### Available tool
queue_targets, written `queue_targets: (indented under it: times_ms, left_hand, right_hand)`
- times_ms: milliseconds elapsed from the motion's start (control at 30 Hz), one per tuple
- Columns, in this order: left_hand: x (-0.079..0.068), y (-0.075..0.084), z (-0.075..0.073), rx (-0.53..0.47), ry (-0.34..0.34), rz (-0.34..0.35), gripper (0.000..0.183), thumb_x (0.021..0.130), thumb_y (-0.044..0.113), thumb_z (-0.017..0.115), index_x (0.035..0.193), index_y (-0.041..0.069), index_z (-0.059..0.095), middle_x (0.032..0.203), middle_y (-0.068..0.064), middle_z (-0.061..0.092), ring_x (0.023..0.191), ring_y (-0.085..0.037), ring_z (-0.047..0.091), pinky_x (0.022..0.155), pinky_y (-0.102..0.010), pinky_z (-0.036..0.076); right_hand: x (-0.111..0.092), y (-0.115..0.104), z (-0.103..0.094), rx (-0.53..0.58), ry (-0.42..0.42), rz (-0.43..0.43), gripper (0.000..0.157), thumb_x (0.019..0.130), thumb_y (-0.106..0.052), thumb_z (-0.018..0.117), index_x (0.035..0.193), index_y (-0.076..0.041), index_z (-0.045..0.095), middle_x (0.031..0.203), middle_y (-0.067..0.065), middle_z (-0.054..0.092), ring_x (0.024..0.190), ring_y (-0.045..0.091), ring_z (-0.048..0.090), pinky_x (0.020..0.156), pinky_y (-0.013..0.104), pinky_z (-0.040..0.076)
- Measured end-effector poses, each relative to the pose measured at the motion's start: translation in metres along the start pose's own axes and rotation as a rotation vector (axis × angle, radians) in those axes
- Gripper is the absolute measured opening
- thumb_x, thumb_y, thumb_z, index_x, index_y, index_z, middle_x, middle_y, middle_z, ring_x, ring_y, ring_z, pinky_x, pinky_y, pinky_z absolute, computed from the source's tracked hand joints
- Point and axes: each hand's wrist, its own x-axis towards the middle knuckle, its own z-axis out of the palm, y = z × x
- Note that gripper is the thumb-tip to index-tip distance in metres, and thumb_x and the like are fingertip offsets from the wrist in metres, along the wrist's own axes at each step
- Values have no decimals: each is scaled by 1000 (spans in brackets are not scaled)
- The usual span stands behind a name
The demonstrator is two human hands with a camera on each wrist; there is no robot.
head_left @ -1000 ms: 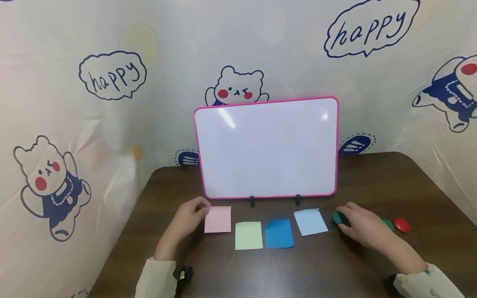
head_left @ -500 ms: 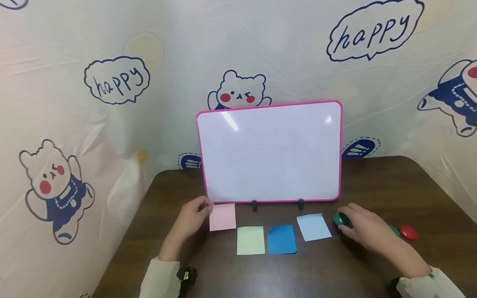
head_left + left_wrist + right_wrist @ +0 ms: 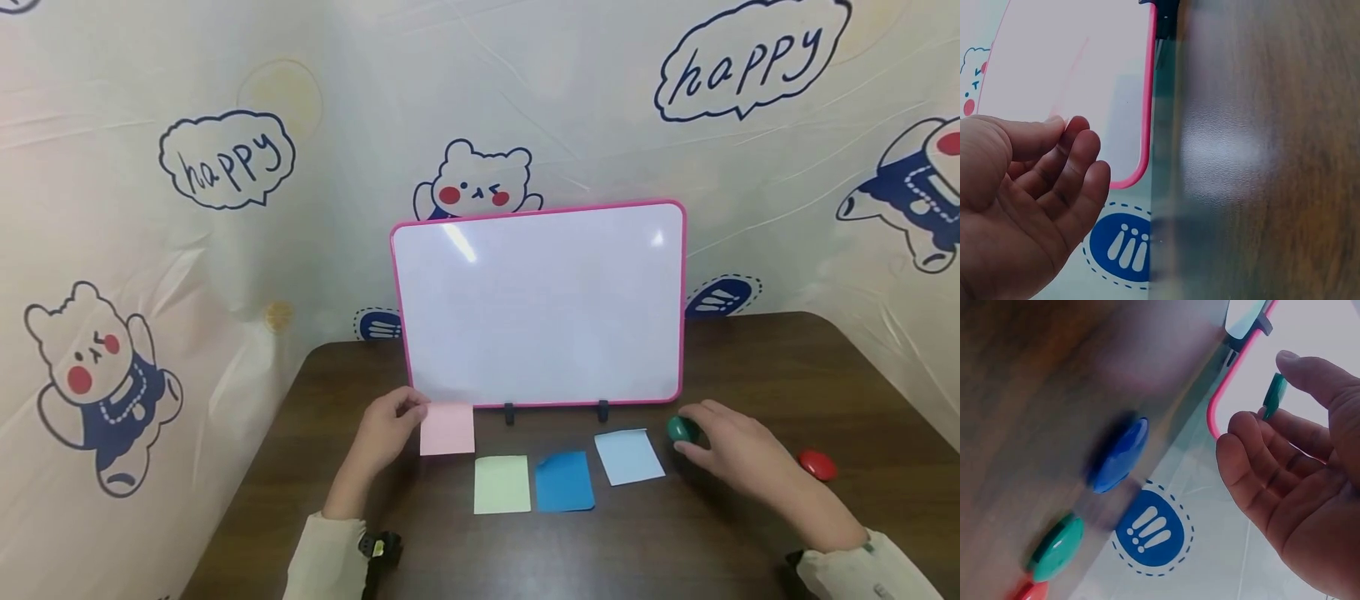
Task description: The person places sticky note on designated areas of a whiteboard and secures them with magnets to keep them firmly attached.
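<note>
My left hand (image 3: 386, 429) pinches a pink sticky note (image 3: 447, 430) by its upper left corner, between thumb and fingertips. The note's top edge overlaps the lower left corner of the pink-framed whiteboard (image 3: 538, 304) in the head view. Over on the right, my right hand (image 3: 738, 446) pinches a round green magnet (image 3: 681, 428) between thumb and fingers. The right wrist view shows this green magnet (image 3: 1274, 397) nearly edge-on at the fingertips. Between the hands lie a pale green note (image 3: 502, 484), a blue note (image 3: 565, 482) and a light blue note (image 3: 629, 457).
The whiteboard stands upright on small black feet (image 3: 603, 410) near the back of the brown table (image 3: 645, 550). Below the right hand lie a blue magnet (image 3: 1120, 456), another green magnet (image 3: 1058, 548) and a red magnet (image 3: 817, 465). A patterned curtain (image 3: 337, 125) hangs behind.
My left hand has raised the pink note from the table up to the whiteboard's lower left corner. My right hand has lifted slightly with the green magnet. The other notes stay put.
</note>
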Motion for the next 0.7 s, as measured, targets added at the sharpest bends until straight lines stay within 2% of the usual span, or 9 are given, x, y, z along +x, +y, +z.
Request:
queue_targets:
  times_ms: [200, 433, 700]
  left_hand:
    - [2, -2, -2, -24, -5, 22, 16, 101, 14, 64, 114, 10, 71, 108, -8, 69, 98, -28, 61, 92, -51, 52]
    - [4, -4, -2, -43, 15, 4, 17, 99, 14, 66, 116, 12, 69, 102, -7, 67, 93, -27, 61, 85, -45, 55]
    - [4, -5, -3, -46, 27, -16, 12, 99, 17, 67, 110, 12, 68, 101, -5, 67, 93, -27, 61, 86, -45, 55]
  right_hand:
    - [1, -3, -1, 4, 43, -21, 44, 84, -21, 84, 118, -1, 66, 102, 7, 65, 87, 23, 62, 78, 52, 57]
    - [4, -7, -2, -17, 76, -38, 48, 85, -18, 83, 124, 2, 65, 99, 7, 62, 84, 21, 60, 77, 49, 58]
    - [9, -10, -5, -15, 96, -51, 52, 84, -15, 83, 127, 6, 63, 103, 10, 60, 84, 21, 58, 76, 48, 58]
